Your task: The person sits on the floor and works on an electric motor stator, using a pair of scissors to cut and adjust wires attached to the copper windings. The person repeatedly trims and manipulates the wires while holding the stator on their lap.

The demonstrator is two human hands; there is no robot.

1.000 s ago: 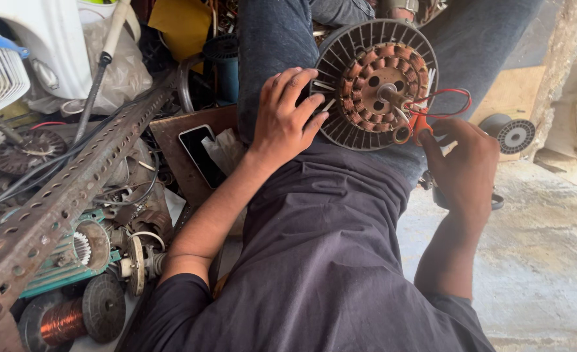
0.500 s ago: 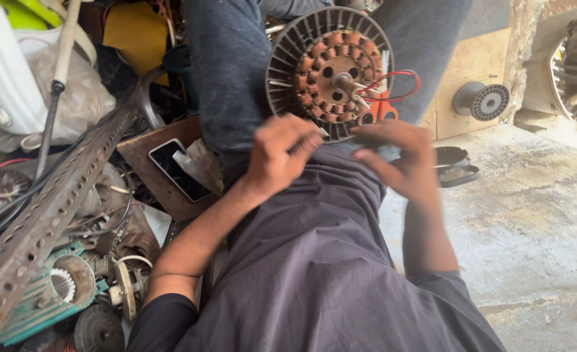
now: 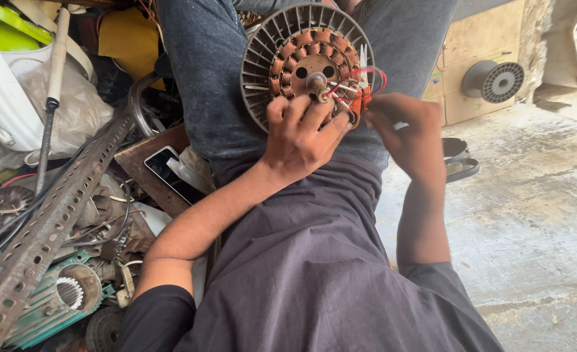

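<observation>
While left hand [image 3: 301, 140] grips fan motor stator [image 3: 308, 65] w/ fingers pressed to rim, right hand [image 3: 409, 130] pinches red wires [image 3: 367, 73] beside it.

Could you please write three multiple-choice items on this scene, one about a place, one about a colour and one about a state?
1. Where does the stator rest? A on the lap; B on the floor; C on a shelf.
2. What colour are the wires at its right edge? A blue; B red; C green.
3. What is the left hand doing? A hanging free; B gripping the stator's lower edge; C holding the phone.
Answers: A, jeans lie behind it; B, a red loop shows by the right hand; B, fingers lie on the windings.
</observation>
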